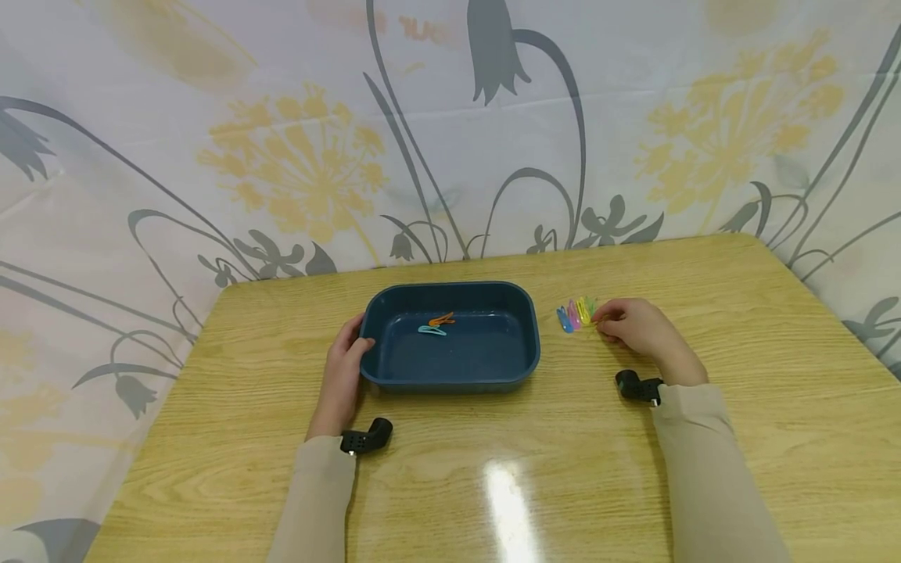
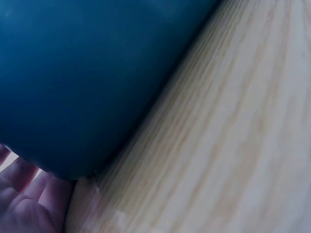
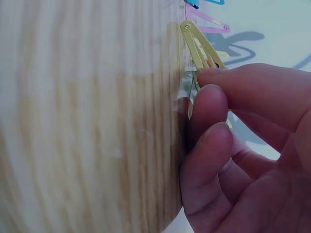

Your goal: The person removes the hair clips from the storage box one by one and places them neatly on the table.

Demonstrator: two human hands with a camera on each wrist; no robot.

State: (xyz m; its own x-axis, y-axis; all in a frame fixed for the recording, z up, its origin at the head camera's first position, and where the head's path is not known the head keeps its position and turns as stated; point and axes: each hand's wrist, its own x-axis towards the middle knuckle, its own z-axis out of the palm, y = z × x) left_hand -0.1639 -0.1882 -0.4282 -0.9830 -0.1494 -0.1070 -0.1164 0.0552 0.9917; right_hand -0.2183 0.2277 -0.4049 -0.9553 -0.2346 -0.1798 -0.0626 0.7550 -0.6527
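A dark blue tray (image 1: 524, 356) stands mid-table, with an orange hair clip (image 1: 442, 319) and a teal hair clip (image 1: 432, 330) lying inside. My left hand (image 1: 355, 344) grips the tray's left end, thumb on the rim; the left wrist view shows the tray's outer wall (image 2: 87, 82) with my left hand (image 2: 24, 204) below it. Right of the tray lies a row of clips: blue (image 1: 564, 319), pink (image 1: 573, 314), yellow (image 1: 583, 310). My right hand (image 1: 601, 319) pinches the green clip (image 3: 188, 85) at the row's right end, beside the yellow clip (image 3: 197, 43).
The wooden table (image 1: 493, 485) has rounded far corners and a glare patch near the front. A flowered curtain (image 1: 281, 156) hangs close behind its far edge. Black wrist cameras (image 1: 366, 439) sit on both sleeves.
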